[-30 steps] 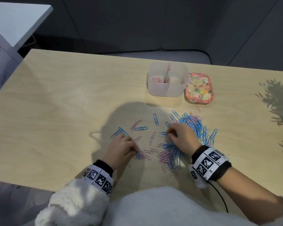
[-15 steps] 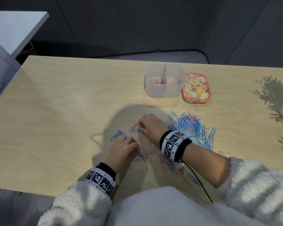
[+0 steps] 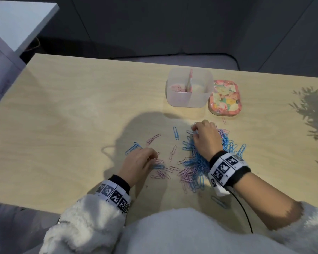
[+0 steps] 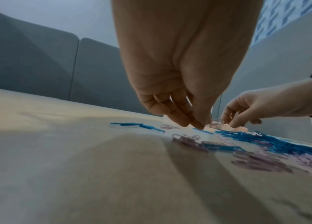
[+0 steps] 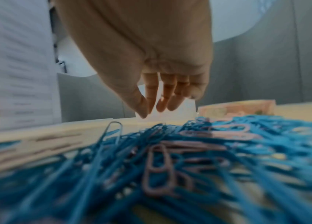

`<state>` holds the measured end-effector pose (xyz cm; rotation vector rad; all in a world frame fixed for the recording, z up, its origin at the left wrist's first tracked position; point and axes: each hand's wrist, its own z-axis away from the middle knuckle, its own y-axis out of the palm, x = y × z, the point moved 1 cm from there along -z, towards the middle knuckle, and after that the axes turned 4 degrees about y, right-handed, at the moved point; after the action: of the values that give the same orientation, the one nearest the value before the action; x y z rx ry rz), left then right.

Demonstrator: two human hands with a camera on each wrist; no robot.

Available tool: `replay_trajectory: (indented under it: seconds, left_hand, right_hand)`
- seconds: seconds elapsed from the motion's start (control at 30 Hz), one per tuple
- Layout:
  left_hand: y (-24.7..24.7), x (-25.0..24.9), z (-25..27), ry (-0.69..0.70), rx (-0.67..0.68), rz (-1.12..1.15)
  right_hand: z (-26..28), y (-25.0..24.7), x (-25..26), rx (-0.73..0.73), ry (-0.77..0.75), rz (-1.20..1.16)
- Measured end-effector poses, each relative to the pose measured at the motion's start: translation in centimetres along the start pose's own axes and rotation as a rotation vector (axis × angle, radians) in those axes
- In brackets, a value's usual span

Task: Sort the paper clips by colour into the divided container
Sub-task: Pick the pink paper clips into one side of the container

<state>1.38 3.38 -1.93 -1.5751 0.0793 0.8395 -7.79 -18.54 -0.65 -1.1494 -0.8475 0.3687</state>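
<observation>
A heap of blue and pink paper clips point(image 3: 200, 162) lies on the wooden table point(image 3: 81, 116), with loose clips scattered to its left. My right hand point(image 3: 195, 129) hovers low over the heap's far-left edge. Its fingers are curled and the thumb meets the index finger point(image 5: 151, 97), with no clip visible between them. My left hand point(image 3: 154, 159) rests among loose pink clips point(image 3: 162, 174), its fingertips point(image 4: 199, 125) pinched together on one at the tabletop. The clear divided container point(image 3: 189, 105) stands behind the heap, and pink clips point(image 3: 176, 88) lie in its left compartment.
A floral lid or tin point(image 3: 225, 97) lies against the container's right side. A single blue clip point(image 3: 176, 133) and a pink pair point(image 3: 153, 138) lie between the hands. A white shelf point(image 3: 17, 21) juts out at the far left, off the table.
My right hand reached left to the loose clips, then swung back right and forward to the heap's far edge. A blue clip beside the pink pair is gone. The left hand barely moved.
</observation>
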Motion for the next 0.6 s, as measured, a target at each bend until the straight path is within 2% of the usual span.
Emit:
replay_trajectory:
  seconds: [0.07, 0.1, 0.17, 0.23, 0.27, 0.4, 0.47, 0.53, 0.6]
  left_hand:
    - [-0.6, 0.3, -0.1, -0.052, -0.07, 0.022]
    - [-1.0, 0.6, -0.1, -0.105, -0.11, 0.037]
    - [-2.0, 1.5, 0.3, -0.202, -0.15, 0.042]
    - [-2.4, 2.2, 0.8, -0.262, -0.109, 0.042]
    - [-2.5, 2.3, 1.0, -0.279, -0.072, 0.05]
    - [-1.9, 1.1, 1.5, -0.24, 0.043, 0.128]
    - [-1.4, 1.0, 1.6, -0.233, 0.062, 0.138]
    - [-1.2, 1.3, 1.6, -0.241, 0.02, 0.125]
    - [-1.4, 1.8, 1.5, -0.191, -0.032, 0.019]
  right_hand:
    - [1.0, -0.1, 0.3, -0.012, -0.071, 0.033]
    - [1.6, -0.1, 0.8, 0.03, -0.127, 0.004]
    - [3.4, 0.6, 2.3, 0.2, -0.23, -0.088]
    - [4.9, 1.8, 3.9, 0.354, -0.271, -0.119]
    - [5.4, 2.4, 4.6, 0.387, -0.288, -0.097]
    - [5.5, 4.0, 6.0, 0.441, -0.323, 0.051]
    - [5.3, 4.3, 6.0, 0.457, -0.304, 0.038]
    - [5.3, 4.2, 5.9, 0.449, -0.303, 0.004]
    - [5.1, 3.3, 5.2, 0.397, -0.282, -0.043]
